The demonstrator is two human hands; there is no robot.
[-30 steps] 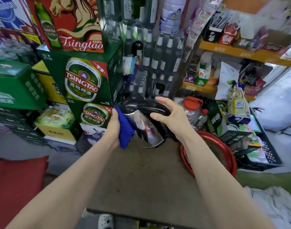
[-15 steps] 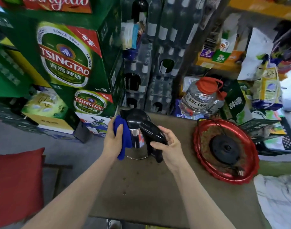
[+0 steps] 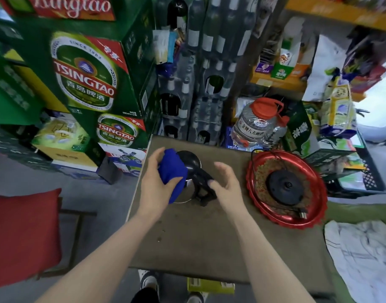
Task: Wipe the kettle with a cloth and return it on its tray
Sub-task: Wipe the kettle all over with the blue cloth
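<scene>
- While the left hand [image 3: 153,184] is gripping a bunched blue cloth [image 3: 172,171], it is pressing that cloth against the left side and lid of the kettle [image 3: 188,162].
- Right hand [image 3: 226,184]: fingers spread and loosely curled, hovering just beside the kettle's black handle [image 3: 204,182]; it is grasping nothing, though 1 fingertip [image 3: 210,183] is lying at the handle and contact cannot be confirmed.
- Kettle: metal body with black lid, standing upright on the brown table [image 3: 209,243], near its far left corner, apart from the tray.
- Red tray [image 3: 319,206]: scalloped rim, sitting on the table to the right of the kettle; it is carrying the round black kettle base [image 3: 286,188] with its cord and plug lying at the near edge.
- Clear plastic jug [image 3: 253,125] with a red cap, standing behind the tray.
- Green Tsingtao beer cartons [image 3: 87,73], stacking up at the left beyond the table.
- Shrink-wrapped bottle packs [image 3: 200,92], standing behind the table's far edge.
- White crumpled cloth [image 3: 362,254], lying at the lower right.
- Red cushion [image 3: 23,235], resting at the lower left.
</scene>
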